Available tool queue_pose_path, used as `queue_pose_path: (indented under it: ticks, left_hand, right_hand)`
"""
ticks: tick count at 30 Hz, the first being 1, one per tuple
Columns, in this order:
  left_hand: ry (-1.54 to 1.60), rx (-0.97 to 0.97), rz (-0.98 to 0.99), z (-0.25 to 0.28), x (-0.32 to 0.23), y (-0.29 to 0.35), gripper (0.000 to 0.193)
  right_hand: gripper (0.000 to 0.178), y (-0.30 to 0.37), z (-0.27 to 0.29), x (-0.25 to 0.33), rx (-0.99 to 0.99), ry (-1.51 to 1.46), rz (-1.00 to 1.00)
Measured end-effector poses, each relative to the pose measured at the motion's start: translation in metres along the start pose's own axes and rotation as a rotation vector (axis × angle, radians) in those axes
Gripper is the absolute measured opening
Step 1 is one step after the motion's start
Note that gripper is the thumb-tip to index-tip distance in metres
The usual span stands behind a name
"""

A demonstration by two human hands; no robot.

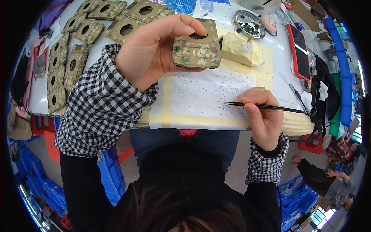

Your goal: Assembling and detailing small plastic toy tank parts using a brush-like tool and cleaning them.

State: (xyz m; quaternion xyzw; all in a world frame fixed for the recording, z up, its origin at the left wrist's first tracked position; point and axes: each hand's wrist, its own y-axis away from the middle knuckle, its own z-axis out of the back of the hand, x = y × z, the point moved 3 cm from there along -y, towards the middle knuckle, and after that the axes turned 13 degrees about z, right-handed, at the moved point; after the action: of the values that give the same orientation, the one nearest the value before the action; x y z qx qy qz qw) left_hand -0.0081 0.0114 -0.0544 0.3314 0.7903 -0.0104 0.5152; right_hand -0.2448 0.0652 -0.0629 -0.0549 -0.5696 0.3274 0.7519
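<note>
My left hand (148, 48) is raised over the table, its thumb and fingers closed round a flat camouflage-patterned case (198, 52) with a round hole near its top. The thumb tip lies by the hole. Lower right, my right hand (264, 118) holds a thin black fine-tipped brush (276, 108) like a pen. Its tip points left, just over or on a white sheet (185, 110) scattered with many tiny dark and bluish specks; I cannot tell whether it touches. Yellow tape (167, 94) edges the sheet.
Several similar camouflage cases (88, 31) lie at the far left. Beyond the sheet sits a tape-covered pale yellow block (234, 54) with a small white cap. A round metal dish (259, 33), a red-cased phone (298, 50) and a pen (296, 94) lie to the right.
</note>
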Motion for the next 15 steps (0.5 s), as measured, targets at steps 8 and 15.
queue_pose_path:
  ticks: [8,15]
  left_hand:
    - [0.029,-0.012,0.003,-0.002,0.001,0.000,0.028]
    - [0.023,-0.001,0.032,-0.005,-0.001,0.000,0.027]
  right_hand:
    - [0.008,0.000,0.001,0.000,-0.016,-0.021,0.014]
    - [0.013,-0.013,0.010,0.012,-0.125,-0.077,0.059]
